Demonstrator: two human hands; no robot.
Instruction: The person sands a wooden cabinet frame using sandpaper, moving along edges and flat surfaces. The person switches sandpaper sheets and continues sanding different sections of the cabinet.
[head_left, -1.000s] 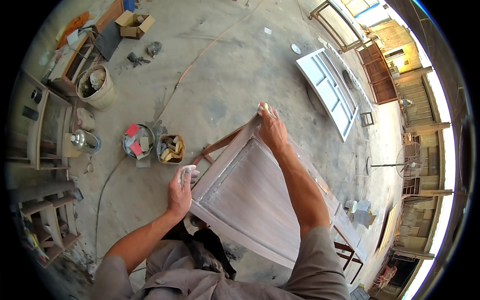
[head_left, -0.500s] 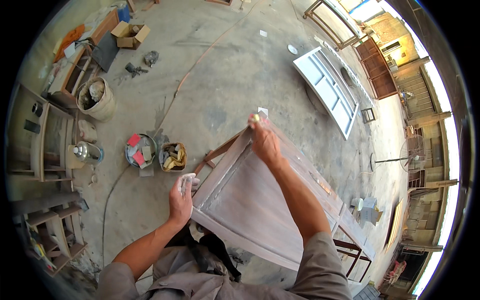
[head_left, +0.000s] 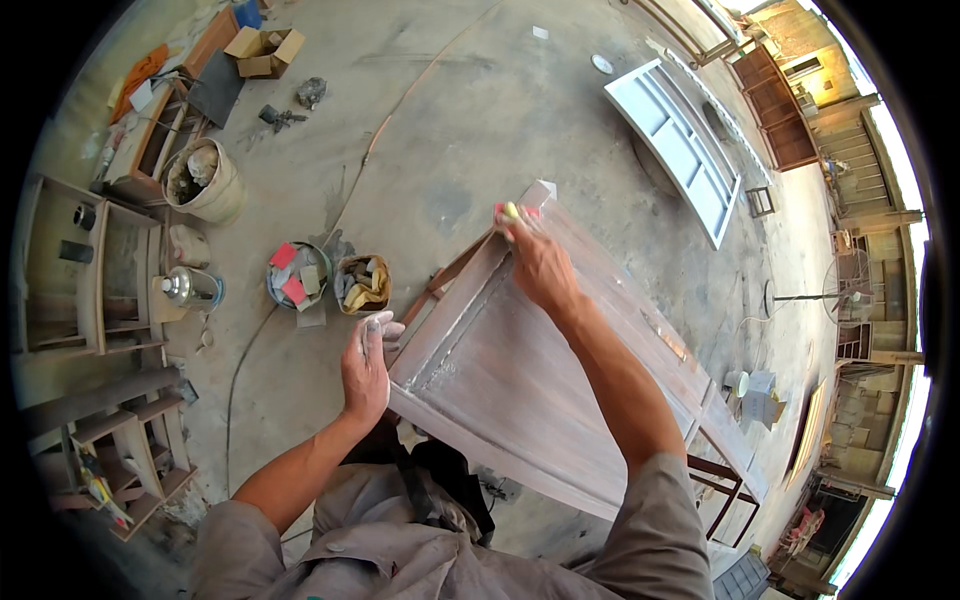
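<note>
A wooden furniture panel (head_left: 500, 380) with a raised frame and a whitish dusty surface lies in front of me. At its far left corner, my right hand (head_left: 545, 270) is closed on a small red and yellow sanding pad (head_left: 512, 213), held against the frame's edge. My left hand (head_left: 366, 368), its fingertips coated in white dust, is beside the near left corner. Its fingers are stretched out and hold nothing; whether they touch the frame's edge cannot be made out.
Left of the panel stand a round tub (head_left: 300, 262) of red and grey pads and a small container (head_left: 362, 284) of cloths or pads. A hose (head_left: 385, 125) crosses the floor. A bucket (head_left: 205, 180) stands farther left, a pale blue framed panel (head_left: 680, 145) at far right.
My view has shifted, so the surroundings sit differently. The right hand has slid slightly left around the far corner with the sanding pad. The left hand's fingers are a little more spread.
</note>
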